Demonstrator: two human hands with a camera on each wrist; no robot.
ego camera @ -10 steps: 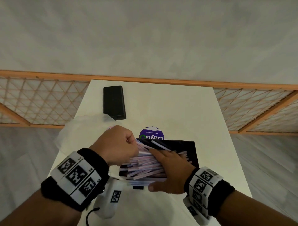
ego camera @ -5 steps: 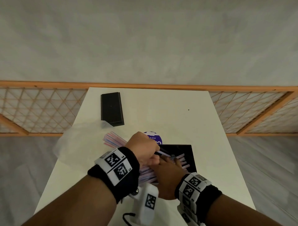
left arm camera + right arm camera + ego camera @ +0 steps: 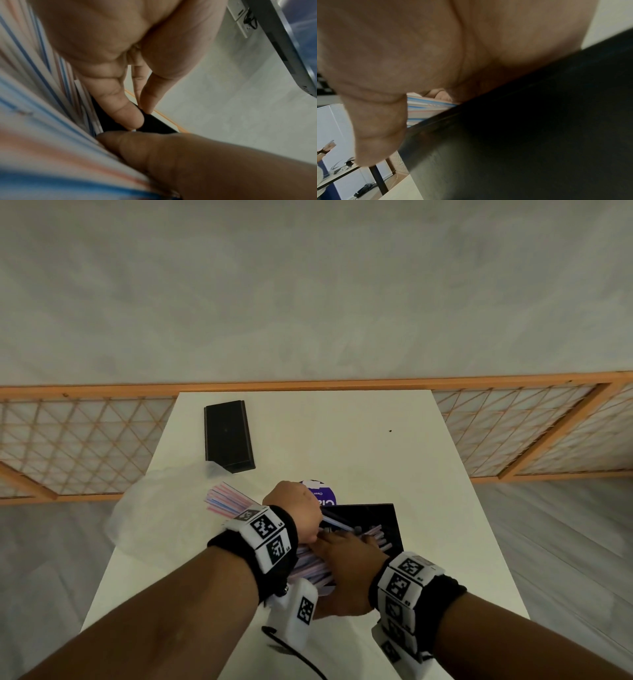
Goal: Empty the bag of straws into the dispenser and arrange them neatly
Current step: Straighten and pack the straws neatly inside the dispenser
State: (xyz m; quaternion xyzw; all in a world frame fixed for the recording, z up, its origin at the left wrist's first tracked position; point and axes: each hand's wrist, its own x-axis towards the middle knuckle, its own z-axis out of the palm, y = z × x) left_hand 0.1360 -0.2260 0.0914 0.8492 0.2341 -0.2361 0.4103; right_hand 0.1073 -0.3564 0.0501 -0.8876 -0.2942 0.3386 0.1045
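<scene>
My left hand (image 3: 297, 510) was curled around a bundle of pink-, blue- and white-striped straws (image 3: 226, 501), their far ends fanned out to the left past my wrist. The near ends slanted down into the open black dispenser (image 3: 387, 525), which sat on the white counter (image 3: 342, 440) just in front of me. My right hand (image 3: 349, 563) lay on the straws already in the box, fingers fairly straight and pressing them flat, palm against the near rim. In the left wrist view, the fingertips (image 3: 130, 115) of my left hand reached toward the dark edge of the box. The clear plastic bag (image 3: 150, 508) lay slack on the counter's left side. A black lid (image 3: 227, 436) lay farther back. A round purple sticker (image 3: 322, 494) showed just behind the dispenser.
</scene>
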